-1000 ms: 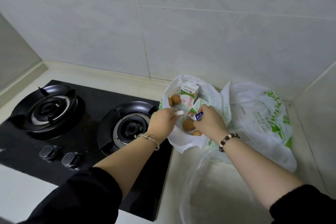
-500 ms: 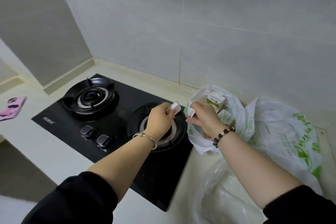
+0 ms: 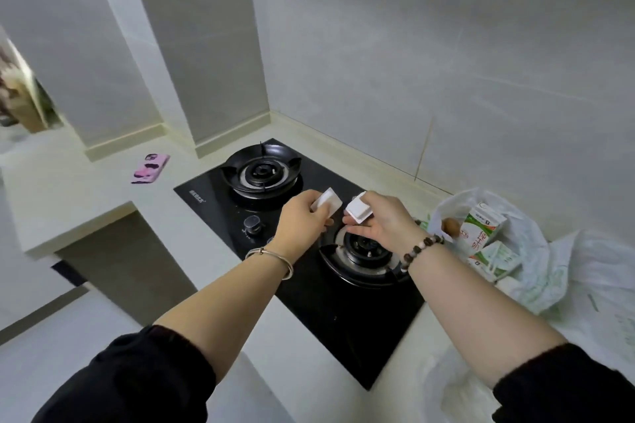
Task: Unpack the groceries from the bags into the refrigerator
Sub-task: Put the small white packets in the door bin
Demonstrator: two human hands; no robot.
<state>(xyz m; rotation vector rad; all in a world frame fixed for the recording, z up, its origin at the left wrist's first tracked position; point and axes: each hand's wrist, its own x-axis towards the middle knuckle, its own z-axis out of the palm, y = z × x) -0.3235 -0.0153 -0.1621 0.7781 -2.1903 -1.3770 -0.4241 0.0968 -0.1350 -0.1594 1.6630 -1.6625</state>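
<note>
Holding two small white packs up over the black stove (image 3: 309, 288), one per hand, pretty much dead centre of view. Pinching the left pack (image 3: 327, 204) in the left hand (image 3: 302, 216), fingers (image 3: 318, 218) curled round its near edge; can't tell where the thumb sits. Gripping the right pack (image 3: 357, 213) in the right hand (image 3: 381, 220), fingers (image 3: 360, 228) curled underneath it like a little shelf. Both arms stretched forward, wrists about level, packs just beside each other but not touching.

Probably taking one in each hand to save a trip, and keeping them lifted clear of the burner (image 3: 364, 251) below. Guessing next stop is the refrigerator, nowhere in view though.

Still plenty to unpack: white bag (image 3: 536, 271) slumped open on the counter (image 3: 68, 189) at 3 o'clock, with two milk cartons (image 3: 479, 233) and a brown egg (image 3: 451, 225) poking out. Pink phone (image 3: 151, 168) lying over at 10 o'clock.

Worth minding that egg, perched high against a carton and likely to roll once the cartons come out.
</note>
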